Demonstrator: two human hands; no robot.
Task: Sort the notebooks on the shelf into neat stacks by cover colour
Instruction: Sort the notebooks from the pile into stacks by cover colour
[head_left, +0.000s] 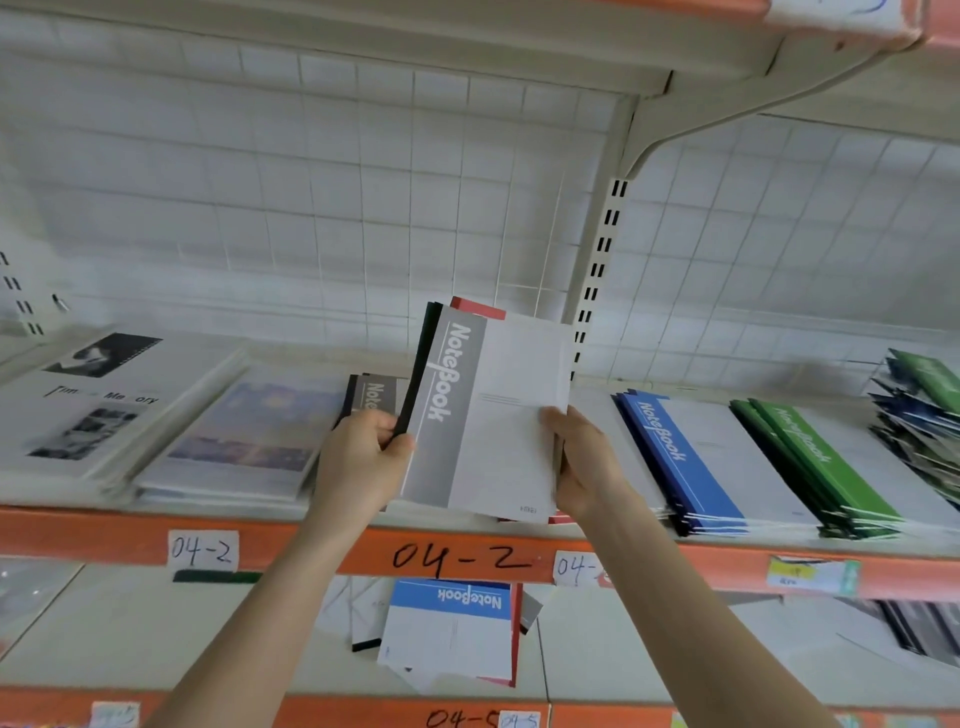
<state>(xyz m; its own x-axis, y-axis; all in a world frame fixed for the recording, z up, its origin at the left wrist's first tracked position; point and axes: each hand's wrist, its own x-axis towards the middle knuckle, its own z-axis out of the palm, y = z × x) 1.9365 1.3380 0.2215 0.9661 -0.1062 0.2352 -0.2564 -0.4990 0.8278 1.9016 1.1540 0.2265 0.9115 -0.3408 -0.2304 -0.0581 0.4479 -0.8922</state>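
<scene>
Maybe halfway: gripping a mixed grey-topped bundle (493, 415) with left hand (363, 457) and right hand (582, 462), blue stack (691, 457) and green stack (821, 457) already neat, loose notebooks (447, 634) below unsorted.

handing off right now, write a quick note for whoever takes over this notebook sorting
Left hand: grips the left edge of the bundle, held up in front of the shelf.
Right hand: grips the bundle's right edge.
Bundle: grey notebook in front, black-spined notebook and red notebook behind it, so it is mixed.
Done: blue stack and green stack lie side by side on the right. A grey stack is begun behind the left hand.
Left: split the bundle by colour, sort the messy pile at far right and the loose notebooks on the lower shelf.
</scene>
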